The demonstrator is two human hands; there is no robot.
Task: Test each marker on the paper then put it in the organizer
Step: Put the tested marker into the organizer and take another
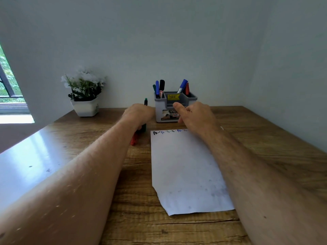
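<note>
A green marker is gripped upright in the left hand, at 9 o'clock of the grey organizer. The right hand hangs loosely curled over the far edge of the paper and holds nothing. Further markers lie on the desk beneath the left wrist. Judged advice: the cap is pulled by the right hand, and a short stroke is added at 3 o'clock of the existing row of test marks.

Two bare forearms, no sleeves, bare hands
</note>
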